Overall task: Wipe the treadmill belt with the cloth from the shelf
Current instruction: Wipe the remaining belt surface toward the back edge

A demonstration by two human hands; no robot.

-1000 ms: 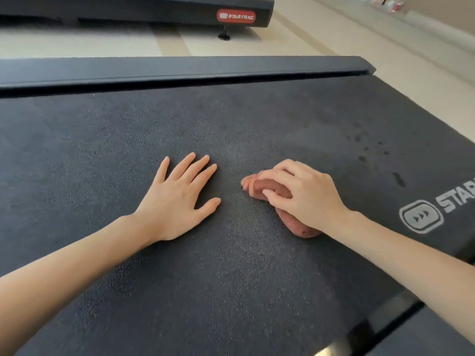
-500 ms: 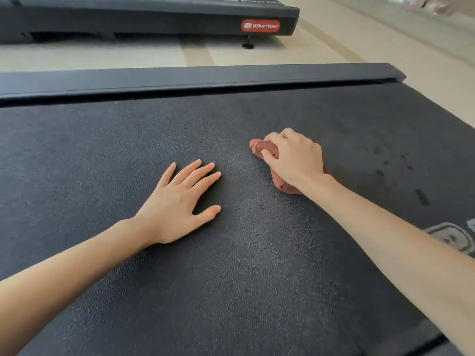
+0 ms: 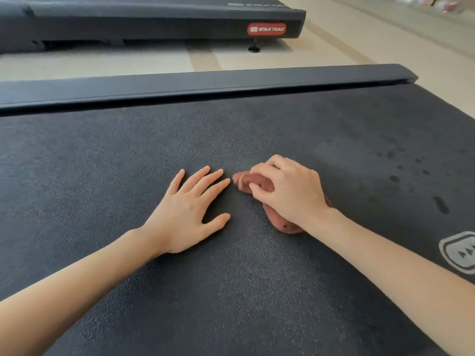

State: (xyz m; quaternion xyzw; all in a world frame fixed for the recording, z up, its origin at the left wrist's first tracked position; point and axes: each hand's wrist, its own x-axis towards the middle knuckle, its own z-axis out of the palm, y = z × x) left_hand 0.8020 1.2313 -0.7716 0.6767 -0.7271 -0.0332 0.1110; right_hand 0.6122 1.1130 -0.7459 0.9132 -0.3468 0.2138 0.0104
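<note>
The dark textured treadmill belt [image 3: 231, 291] fills most of the head view. My right hand [image 3: 288, 191] grips a bunched reddish-brown cloth [image 3: 250, 181] and presses it onto the belt near the middle; most of the cloth is hidden under the hand, with one end poking out past the fingers and another at the wrist. My left hand [image 3: 190, 211] lies flat on the belt with its fingers spread, just left of the cloth and apart from it.
The black side rail [image 3: 205, 86] runs along the belt's far edge. Dark wet spots [image 3: 440, 204] dot the belt to the right, near a grey logo [image 3: 460, 253]. A second treadmill [image 3: 154, 19] stands beyond on the pale floor [image 3: 385, 37].
My right hand pushed the cloth away across the belt, then pulled it back toward me and to the left, close to my left fingertips. My left hand stayed flat in place.
</note>
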